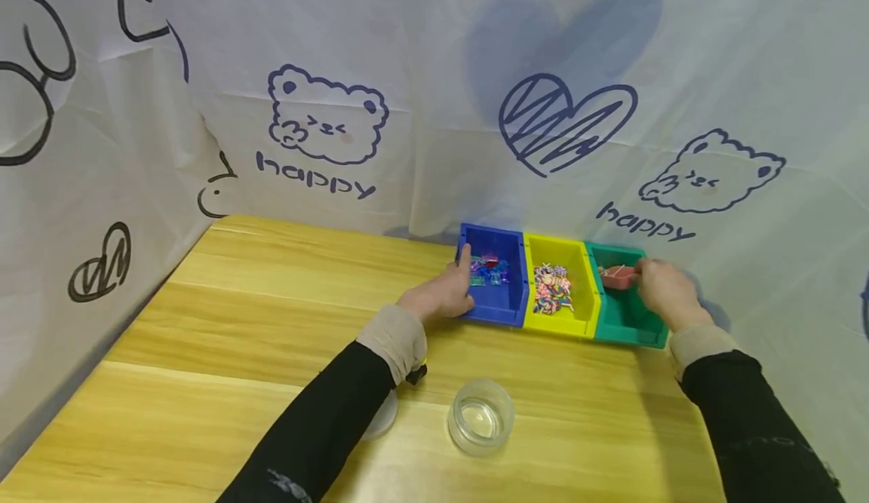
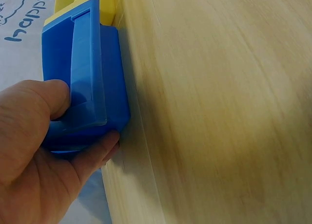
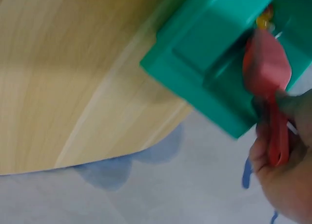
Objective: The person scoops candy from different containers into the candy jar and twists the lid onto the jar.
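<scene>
Three joined bins stand in a row near the wall: a blue bin, a yellow bin and a green bin. My left hand grips the blue bin's outer side wall, thumb over the rim and fingers low on the outside, as the left wrist view shows. In the green bin lies the head of a small red scoop; my right hand holds it by its handle. Small yellow and orange pieces show just past the scoop's tip.
Shiny coloured pieces lie in the blue bin, and swirl-patterned pieces in the yellow one. A clear round jar stands on the wooden table. A pale round lid and a small black item are partly hidden by the left arm.
</scene>
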`<state>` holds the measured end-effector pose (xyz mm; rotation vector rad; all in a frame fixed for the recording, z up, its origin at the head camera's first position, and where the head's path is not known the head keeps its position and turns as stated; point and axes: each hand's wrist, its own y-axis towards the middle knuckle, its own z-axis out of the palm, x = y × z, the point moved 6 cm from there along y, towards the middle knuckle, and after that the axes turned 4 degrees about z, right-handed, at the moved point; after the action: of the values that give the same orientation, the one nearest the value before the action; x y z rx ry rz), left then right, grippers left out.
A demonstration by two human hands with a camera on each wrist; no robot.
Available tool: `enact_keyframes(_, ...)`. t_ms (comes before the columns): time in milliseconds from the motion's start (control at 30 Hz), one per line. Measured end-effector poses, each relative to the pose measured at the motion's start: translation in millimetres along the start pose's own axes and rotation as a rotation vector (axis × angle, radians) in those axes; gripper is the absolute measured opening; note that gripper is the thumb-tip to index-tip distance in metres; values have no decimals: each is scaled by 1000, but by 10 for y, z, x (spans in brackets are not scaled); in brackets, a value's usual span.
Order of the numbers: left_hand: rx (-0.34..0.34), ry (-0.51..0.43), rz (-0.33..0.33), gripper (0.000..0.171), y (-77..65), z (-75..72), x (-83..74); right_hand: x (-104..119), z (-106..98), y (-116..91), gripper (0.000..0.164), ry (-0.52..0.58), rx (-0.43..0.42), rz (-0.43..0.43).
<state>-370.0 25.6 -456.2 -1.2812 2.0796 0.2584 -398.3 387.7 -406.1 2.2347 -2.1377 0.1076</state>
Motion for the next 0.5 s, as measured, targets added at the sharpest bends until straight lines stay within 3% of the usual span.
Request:
enact_keyframes(200, -3, -8, -5, 100, 1, 21, 17, -51, 31, 67, 25, 61, 7, -133)
enact_keyframes(500, -1, -6, -2, 100, -3, 16, 5, -13, 28, 124, 25, 151, -23, -207)
